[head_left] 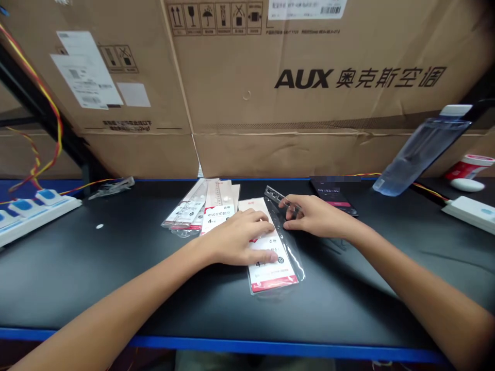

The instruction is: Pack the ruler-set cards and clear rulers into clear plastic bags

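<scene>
My left hand (244,238) lies over a clear plastic packet (273,275) with a white and red card inside, thumb spread from the fingers, pressing it on the table. My right hand (315,214) pinches a clear plastic ruler (275,195) with cut-outs, just above the packet's upper right edge. Left of this packet, partly under my left hand, is another white and red card packet (217,214). Further left, several similar ruler packets (188,206) lie overlapped in a loose pile.
Behind the black table (116,278) stands a large cardboard box (240,103). A phone (333,196) showing a timer lies beyond my right hand. A water bottle (421,154) and a white power strip (472,212) are at the right. Another power strip (38,216) sits at the left.
</scene>
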`<state>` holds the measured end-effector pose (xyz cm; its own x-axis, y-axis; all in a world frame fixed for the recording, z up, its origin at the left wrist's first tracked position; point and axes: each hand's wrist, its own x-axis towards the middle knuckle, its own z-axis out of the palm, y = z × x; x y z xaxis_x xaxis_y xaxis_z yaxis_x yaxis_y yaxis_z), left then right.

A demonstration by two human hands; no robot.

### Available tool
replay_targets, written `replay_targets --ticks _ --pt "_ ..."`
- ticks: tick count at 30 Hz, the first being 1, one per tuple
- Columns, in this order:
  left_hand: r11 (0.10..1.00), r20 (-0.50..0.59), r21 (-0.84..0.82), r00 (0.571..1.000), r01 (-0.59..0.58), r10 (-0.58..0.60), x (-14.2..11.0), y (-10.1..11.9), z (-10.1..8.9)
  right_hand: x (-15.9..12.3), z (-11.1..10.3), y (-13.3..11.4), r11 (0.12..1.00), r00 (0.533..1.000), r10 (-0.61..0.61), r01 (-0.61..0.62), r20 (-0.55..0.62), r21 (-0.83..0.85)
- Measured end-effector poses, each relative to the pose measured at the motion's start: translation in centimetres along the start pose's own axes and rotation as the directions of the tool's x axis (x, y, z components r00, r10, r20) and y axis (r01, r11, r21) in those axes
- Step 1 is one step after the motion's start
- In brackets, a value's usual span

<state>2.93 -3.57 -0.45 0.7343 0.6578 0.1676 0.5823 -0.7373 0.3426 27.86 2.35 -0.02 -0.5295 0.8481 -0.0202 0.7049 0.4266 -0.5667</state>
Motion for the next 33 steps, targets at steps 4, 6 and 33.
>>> replay_targets --ticks 4,6,33 --pt "1.0 -0.024 0.001 0.999 -0.028 0.028 0.0 -0.1 0.3 -0.4 0.3 -1.1 0.998 0.999 -0.036 0.036 -0.01 0.054" --pt "0.999 -0.04 -0.009 0.998 -0.049 0.049 0.1 -0.2 0.5 -0.7 0.3 -1.8 0.994 0.999 -0.048 0.05 -0.018 0.095" --pt "0.997 -0.116 0.059 0.992 -0.051 0.057 -0.2 -0.4 0.5 -2.4 -0.6 -4.5 0.773 0.933 0.072 -0.276 0.353 0.572"
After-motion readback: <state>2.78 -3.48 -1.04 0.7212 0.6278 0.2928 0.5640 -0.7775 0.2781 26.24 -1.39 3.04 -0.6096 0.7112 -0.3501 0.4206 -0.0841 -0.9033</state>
